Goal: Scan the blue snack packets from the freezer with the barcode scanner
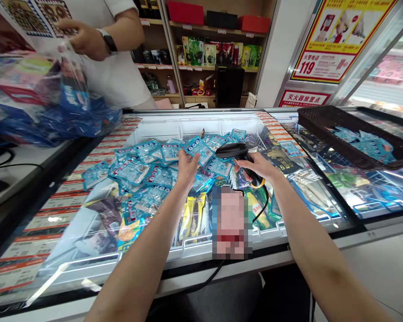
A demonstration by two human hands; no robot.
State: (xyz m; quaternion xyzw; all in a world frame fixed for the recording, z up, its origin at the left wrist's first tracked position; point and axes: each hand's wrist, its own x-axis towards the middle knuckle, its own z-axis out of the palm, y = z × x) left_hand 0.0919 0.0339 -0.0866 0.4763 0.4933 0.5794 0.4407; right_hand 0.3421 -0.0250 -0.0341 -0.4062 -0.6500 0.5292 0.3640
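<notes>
My right hand point(257, 166) is wrapped round the handle of a black barcode scanner point(233, 150), whose head points left. A cable curls down from its grip. My left hand point(188, 166) pinches the lower edge of a light-blue packet point(199, 151), just left of the scanner head. Many similar blue packets point(130, 170) lie heaped on the freezer's glass top point(70, 241), around and left of my left hand. A pixelated pinkish object point(230, 219) stands on the near edge, below the scanner.
A brown basket point(366, 156) with more blue packets sits on the glass at right. At back left, a person's hand point(90, 40) grips a clear plastic bag point(47, 98) full of packages. Price labels point(53, 203) line the left glass. Stocked shelves point(215, 31) stand behind.
</notes>
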